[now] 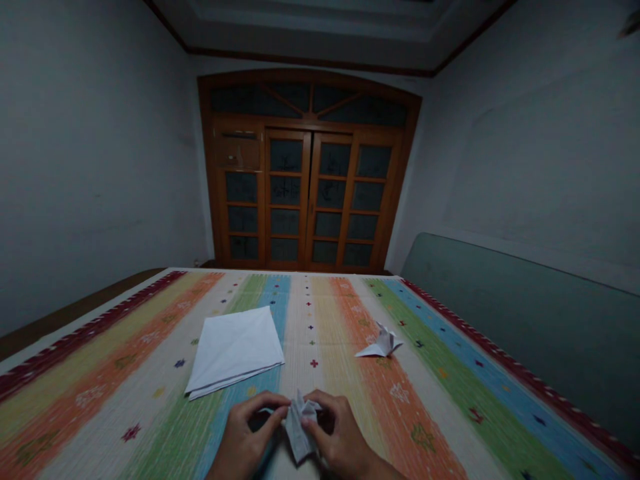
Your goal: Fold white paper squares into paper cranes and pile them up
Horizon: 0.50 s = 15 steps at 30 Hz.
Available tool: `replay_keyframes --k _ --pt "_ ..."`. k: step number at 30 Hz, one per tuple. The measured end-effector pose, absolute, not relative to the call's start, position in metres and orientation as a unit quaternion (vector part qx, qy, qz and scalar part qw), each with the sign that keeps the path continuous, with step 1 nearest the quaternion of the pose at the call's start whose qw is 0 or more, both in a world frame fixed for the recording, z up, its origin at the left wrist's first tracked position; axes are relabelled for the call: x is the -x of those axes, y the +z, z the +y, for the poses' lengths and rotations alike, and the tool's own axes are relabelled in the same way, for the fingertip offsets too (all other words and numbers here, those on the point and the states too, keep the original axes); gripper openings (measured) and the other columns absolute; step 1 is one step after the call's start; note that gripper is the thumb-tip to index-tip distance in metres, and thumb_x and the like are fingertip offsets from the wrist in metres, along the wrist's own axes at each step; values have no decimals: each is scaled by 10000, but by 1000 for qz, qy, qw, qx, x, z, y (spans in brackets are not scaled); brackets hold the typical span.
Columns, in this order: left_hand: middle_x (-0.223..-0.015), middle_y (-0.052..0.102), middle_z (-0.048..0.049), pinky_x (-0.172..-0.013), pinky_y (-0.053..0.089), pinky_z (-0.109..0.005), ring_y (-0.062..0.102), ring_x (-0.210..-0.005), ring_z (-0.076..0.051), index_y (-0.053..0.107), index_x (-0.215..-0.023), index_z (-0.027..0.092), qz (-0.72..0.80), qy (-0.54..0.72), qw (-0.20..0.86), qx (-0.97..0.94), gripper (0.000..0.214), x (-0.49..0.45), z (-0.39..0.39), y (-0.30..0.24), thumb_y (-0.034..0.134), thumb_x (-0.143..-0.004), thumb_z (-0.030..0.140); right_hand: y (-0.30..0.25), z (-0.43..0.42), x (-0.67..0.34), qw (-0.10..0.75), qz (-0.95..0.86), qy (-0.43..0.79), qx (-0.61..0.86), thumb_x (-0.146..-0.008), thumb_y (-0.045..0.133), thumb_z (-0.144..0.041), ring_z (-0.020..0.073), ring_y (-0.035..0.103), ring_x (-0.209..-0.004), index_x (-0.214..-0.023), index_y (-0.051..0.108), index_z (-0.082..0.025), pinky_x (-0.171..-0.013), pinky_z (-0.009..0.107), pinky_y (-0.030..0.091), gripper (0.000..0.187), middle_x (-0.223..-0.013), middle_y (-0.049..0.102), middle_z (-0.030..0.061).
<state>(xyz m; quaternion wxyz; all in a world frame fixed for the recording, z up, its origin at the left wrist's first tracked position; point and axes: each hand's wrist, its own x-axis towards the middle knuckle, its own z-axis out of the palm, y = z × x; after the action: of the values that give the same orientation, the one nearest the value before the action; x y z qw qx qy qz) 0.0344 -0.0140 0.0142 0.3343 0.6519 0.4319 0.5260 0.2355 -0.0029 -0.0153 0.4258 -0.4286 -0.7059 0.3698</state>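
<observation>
The folded paper (pixel 299 437) is located at the bottom centre of the frame, between the two hands. One narrow point is directed upward; a wider, creased section extends toward the lower edge.

The left hand (pixel 250 433) grips the left side of the piece in a pinch, thumb and forefinger brought together at the tips, with a gap between the two digits behind the tips. The right hand (pixel 340 430) pinches the opposite side, its thumb laid on the front face and its fingers curled. The fingertips cover parts of both side edges, so the folds beneath them cannot be read.

Surrounding items: a stack of white sheets (pixel 235 350) lies flat left of centre, beyond the left hand and apart from it; layered edges show along its lower side. A small folded paper figure (pixel 383 342), with pointed ends, rests right of centre, apart from the right hand. Both lie on a striped tablecloth (pixel 313 320) with small printed motifs.

Background: a wooden door unit (pixel 309 193) with glazed panes occupies the upper centre. A grey-green panel (pixel 520 300) borders the table at the right of the frame.
</observation>
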Motion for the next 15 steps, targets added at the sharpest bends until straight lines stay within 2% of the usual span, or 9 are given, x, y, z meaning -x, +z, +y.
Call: replay_keyframes --k 4,10,15 --pt "-744 798 -71 -680 638 -285 770 -724 -262 816 -748 202 447 534 349 -626 338 -35 -14 14 792 -803 535 -14 -4 -234 413 -707 368 441 -871 688 -508 227 631 -736 -946 771 -173 -681 298 517 353 -808 678 66" --pt "-815 793 -75 -712 637 -274 763 -768 -249 796 -868 190 418 534 367 -637 314 -37 -16 11 774 -844 502 -11 -5 -234 400 -717 367 437 -893 640 -491 248 674 -799 -1003 782 -162 -721 312 548 376 -867 703 93" --pt "-809 769 -50 -736 634 -278 755 -784 -243 751 -875 194 408 548 376 -626 239 -37 -14 5 809 -818 419 -18 -4 -236 397 -709 361 457 -821 738 -423 276 664 -890 -1044 795 -193 -817 349 545 326 -917 719 93"
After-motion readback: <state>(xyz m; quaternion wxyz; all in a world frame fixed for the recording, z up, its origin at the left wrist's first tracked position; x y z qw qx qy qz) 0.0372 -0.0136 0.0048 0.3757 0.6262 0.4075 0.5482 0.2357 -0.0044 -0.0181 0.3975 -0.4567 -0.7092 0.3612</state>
